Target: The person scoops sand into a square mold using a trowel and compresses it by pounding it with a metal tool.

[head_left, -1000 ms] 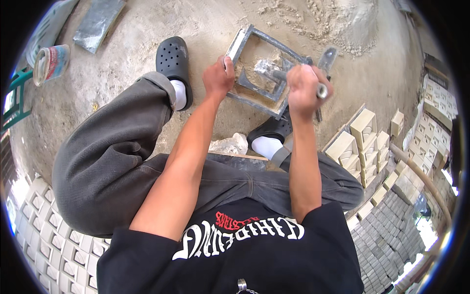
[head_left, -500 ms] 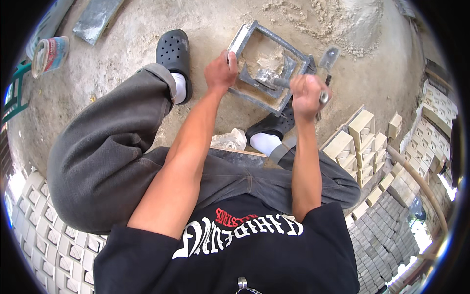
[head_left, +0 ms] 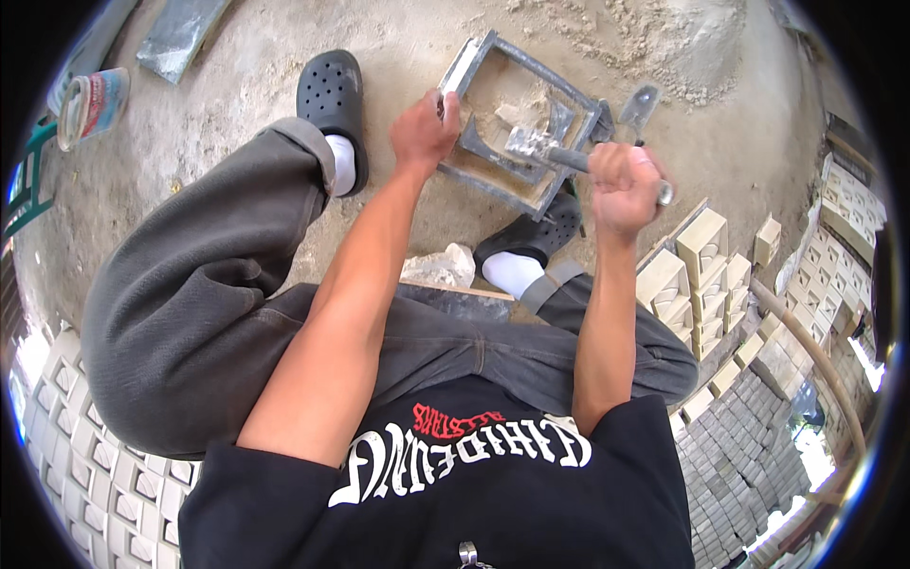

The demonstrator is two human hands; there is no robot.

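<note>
On the ground in front of me lies a square grey metal mould frame, with sandy mix and a curved inner piece inside it. My left hand is closed round the frame's left side, beside a pale strip. In my right hand is a hammer, gripped by its tube-like grey handle. Its mix-smeared head reaches over the lower part of the frame; whether it touches the frame I cannot tell. Right of the frame lies a trowel.
A heap of sandy mix lies beyond the trowel. Cast blocks are stacked at my right, with more blocks at lower left. A bucket stands at far left. My clog-shod feet flank the frame.
My right hand has shifted to the right, drawing the hammer and its head along. My left hand stays on the frame. The whole view has shifted slightly.
</note>
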